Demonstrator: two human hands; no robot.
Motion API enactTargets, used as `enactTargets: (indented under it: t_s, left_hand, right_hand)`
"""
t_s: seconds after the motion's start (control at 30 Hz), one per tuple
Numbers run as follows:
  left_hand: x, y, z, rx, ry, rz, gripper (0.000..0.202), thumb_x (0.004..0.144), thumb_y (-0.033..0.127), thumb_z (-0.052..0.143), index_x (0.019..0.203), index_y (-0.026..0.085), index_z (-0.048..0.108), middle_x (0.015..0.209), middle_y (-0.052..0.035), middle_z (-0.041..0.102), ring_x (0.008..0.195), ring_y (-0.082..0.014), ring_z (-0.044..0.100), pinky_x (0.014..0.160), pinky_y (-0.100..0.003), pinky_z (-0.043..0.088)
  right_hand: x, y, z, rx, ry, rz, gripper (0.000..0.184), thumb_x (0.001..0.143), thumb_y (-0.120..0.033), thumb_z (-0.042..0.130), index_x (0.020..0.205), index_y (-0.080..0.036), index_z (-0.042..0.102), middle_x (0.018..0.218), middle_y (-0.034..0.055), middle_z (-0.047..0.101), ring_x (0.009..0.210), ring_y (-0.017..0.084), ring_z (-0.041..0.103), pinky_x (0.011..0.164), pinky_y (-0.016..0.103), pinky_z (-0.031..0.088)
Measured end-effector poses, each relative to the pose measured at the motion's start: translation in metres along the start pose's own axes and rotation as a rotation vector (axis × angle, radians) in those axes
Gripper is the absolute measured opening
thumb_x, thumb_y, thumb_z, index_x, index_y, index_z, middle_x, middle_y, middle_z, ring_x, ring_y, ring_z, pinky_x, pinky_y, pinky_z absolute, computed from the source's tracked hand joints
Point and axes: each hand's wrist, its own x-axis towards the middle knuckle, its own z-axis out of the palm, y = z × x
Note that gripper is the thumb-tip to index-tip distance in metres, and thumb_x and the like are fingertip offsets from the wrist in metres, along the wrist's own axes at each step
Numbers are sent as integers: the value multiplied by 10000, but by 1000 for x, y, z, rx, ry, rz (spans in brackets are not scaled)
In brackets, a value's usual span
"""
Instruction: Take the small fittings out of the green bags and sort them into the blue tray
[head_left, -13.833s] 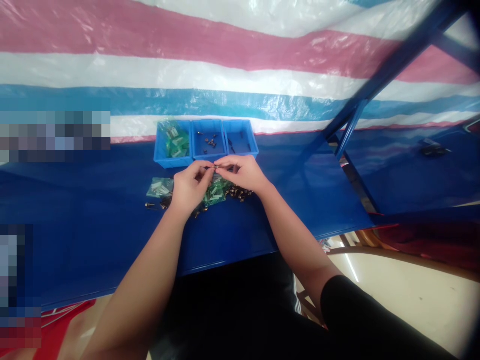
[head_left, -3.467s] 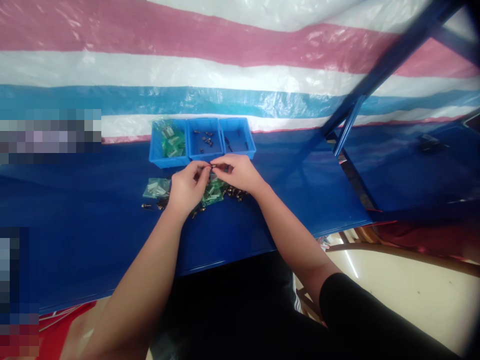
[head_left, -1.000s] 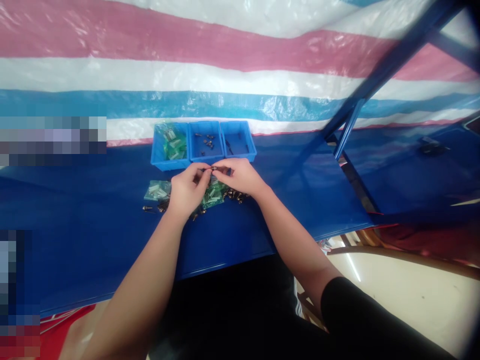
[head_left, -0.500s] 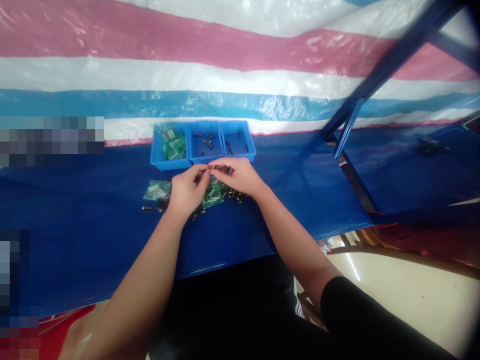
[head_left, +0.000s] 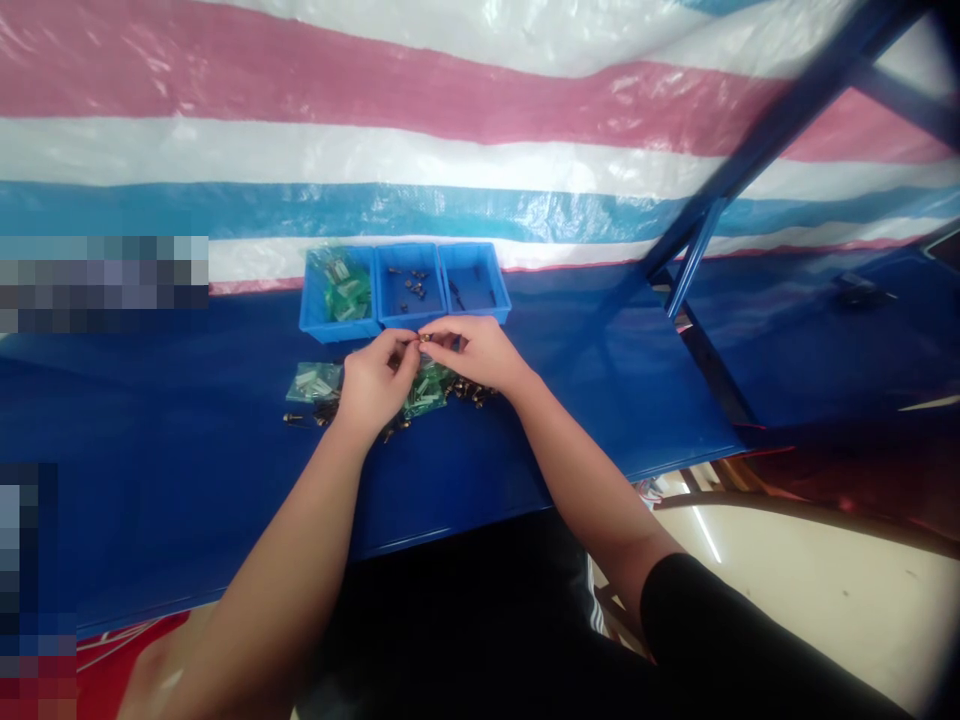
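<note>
Between the fingertips of both hands is a small brass-coloured metal part (head_left: 425, 338), mostly covered by the fingers. My left hand (head_left: 376, 385) pinches it from the left, and my right hand (head_left: 480, 352) pinches it from the right. Under and beside the hands lie green-tinted plastic bags (head_left: 427, 390) of pale strips, partly hidden. A pile of small dark and brass metal fasteners (head_left: 472, 392) lies below the right hand. More fasteners (head_left: 328, 411) lie by the left wrist, near another clear bag (head_left: 313, 382).
Behind the hands stand three joined blue bins: the left bin (head_left: 337, 330) holds green bags, the middle bin (head_left: 409, 318) several small fasteners, the right bin (head_left: 495, 308) a few dark thin pieces. A blue metal frame (head_left: 694, 260) rises on the right of the blue table (head_left: 187, 450).
The hands stay in nearly the same place, still pinching the small part, which shows slightly more brass at the fingertips. Bins and bags have not moved.
</note>
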Motion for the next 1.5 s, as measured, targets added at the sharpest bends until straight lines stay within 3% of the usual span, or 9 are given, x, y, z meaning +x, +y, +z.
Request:
enactTargets:
  t_s: [0.33, 0.5, 0.6, 0.93, 1.23, 1.43, 1.5]
  left_hand:
    - [0, 5, -2, 2, 0, -33, 257, 990, 407, 588, 1066, 205, 727, 711, 0, 728, 628, -152, 674, 689, -288, 513]
    - [0, 6, -3, 7, -10, -45, 294, 979, 430, 604, 1118, 218, 752, 723, 3, 733, 645, -157, 675, 705, -293, 519]
    - [0, 6, -4, 1, -9, -52, 321, 969, 444, 620, 1157, 218, 748, 745, 4, 735, 657, -156, 669, 711, -290, 517]
    - [0, 7, -4, -8, -23, -5, 267, 947, 434, 665, 1030, 212, 789, 738, 10, 699, 642, -128, 610, 678, -266, 476]
    - [0, 6, -4, -4, -27, 11, 258, 954, 426, 658, 1020, 204, 771, 744, 4, 714, 648, -132, 625, 686, -261, 482]
    - [1, 6, -6, -65, 44, -52, 287, 994, 448, 595, 1045, 196, 722, 690, 0, 705, 618, -148, 651, 658, -271, 497]
    - [2, 4, -6, -82, 46, -60, 294, 1005, 455, 581, 1014, 196, 719, 681, -3, 698, 617, -149, 654, 649, -270, 500]
  right_hand:
    - [0, -1, -2, -85, -23, 47, 199, 935, -283, 652, 1044, -186, 787, 926, 33, 783, 807, 158, 687, 776, 291, 516]
    - [1, 3, 1, 45, 27, 63, 228, 936, -296, 649, 1060, -164, 787, 980, 53, 797, 819, 154, 696, 778, 281, 536]
    - [1, 2, 3, 65, -11, 83, 214, 923, -290, 657, 1021, -155, 792, 936, 49, 795, 794, 151, 694, 763, 276, 534]
    - [1, -3, 0, -138, -50, 102, 162, 895, -254, 640, 919, -163, 772, 878, 37, 767, 796, 161, 674, 732, 272, 475]
    - [-5, -17, 7, -502, -18, 61, 184, 955, -256, 592, 954, -182, 760, 993, 84, 768, 996, 249, 669, 785, 330, 462]
    - [1, -33, 4, -391, 40, -10, 243, 1022, -268, 552, 1105, -206, 772, 1136, 79, 784, 1026, 223, 674, 914, 348, 491]
    - [5, -38, 0, -365, 10, -22, 242, 1016, -240, 549, 1040, -190, 785, 1088, 83, 788, 1016, 222, 678, 908, 349, 495]
